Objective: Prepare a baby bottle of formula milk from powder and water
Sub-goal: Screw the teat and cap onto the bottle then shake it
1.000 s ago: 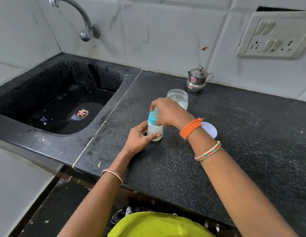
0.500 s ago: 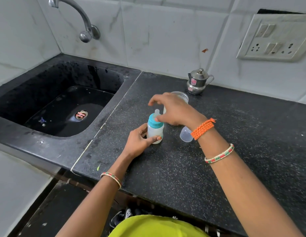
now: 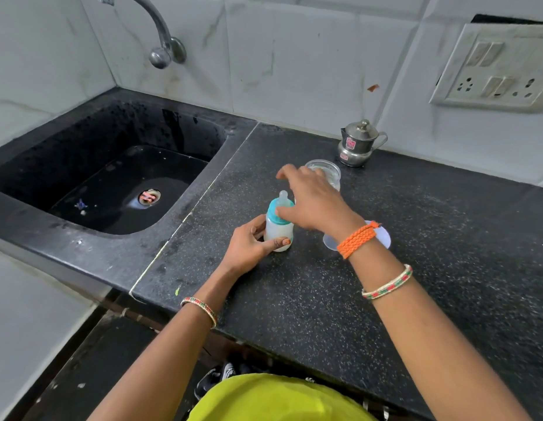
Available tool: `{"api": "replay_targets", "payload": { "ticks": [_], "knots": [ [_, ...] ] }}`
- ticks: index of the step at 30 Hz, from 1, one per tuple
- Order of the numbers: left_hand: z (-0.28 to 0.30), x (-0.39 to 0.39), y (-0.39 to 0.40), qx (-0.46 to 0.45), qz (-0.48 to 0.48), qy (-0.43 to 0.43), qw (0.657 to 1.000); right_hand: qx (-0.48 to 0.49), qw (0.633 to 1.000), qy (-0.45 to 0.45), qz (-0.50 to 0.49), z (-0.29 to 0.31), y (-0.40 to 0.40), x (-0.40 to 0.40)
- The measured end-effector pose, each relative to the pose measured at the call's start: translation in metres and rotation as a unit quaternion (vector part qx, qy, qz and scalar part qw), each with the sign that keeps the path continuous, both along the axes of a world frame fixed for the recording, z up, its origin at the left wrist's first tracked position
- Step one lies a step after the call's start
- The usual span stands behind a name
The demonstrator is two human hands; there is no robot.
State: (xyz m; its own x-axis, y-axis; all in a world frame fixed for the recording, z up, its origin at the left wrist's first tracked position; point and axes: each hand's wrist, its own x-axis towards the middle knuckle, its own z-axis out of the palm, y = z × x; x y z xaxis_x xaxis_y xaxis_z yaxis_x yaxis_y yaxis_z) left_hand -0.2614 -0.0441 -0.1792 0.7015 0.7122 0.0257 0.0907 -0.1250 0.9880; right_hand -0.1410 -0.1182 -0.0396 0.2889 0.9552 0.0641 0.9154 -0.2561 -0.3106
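Standing upright, the milky-filled baby bottle (image 3: 278,229) is gripped by the left hand (image 3: 249,247); right hand (image 3: 312,202) fingers spread.

Black counter (image 3: 385,299), bottle (image 3: 278,229), glass (image 3: 327,173), steel pot (image 3: 356,144)

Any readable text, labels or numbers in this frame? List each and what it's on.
Nothing here can be read.
Steel pot: red sticker on the side, print too blurred to read.
Same pot, base: a small red mark, too small to read.
Baby bottle, in the left hand: no print or scale marks visible.
Glass jar, behind the right hand: no label visible.
Switch plate: no lettering visible.
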Motion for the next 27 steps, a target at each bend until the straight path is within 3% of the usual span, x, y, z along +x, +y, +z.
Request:
{"api": "replay_targets", "payload": {
  "ticks": [3,9,14,17,23,27],
  "knots": [
    [0.001,0.0,-0.001,0.003,0.002,0.0,1.0,-0.062,0.99,0.118,0.053,0.001,0.0,0.003],
    [0.003,-0.001,-0.002,0.004,0.0,0.002,1.0,0.046,0.996,0.063,-0.039,-0.011,-0.004,0.004],
    [0.003,0.0,-0.002,0.001,0.003,-0.007,1.0,-0.036,0.986,0.157,0.043,-0.016,-0.009,0.011],
    [0.003,0.0,-0.003,0.005,-0.001,-0.006,1.0,0.051,0.981,0.189,-0.005,-0.024,-0.01,0.005],
    [0.006,0.0,-0.006,0.013,0.009,-0.01,1.0,0.12,0.983,0.117,-0.077,-0.042,-0.005,-0.004],
    [0.012,-0.004,0.003,-0.013,-0.044,0.008,0.999,0.16,0.981,0.082,-0.071,-0.052,-0.005,-0.005]
  ]
}}
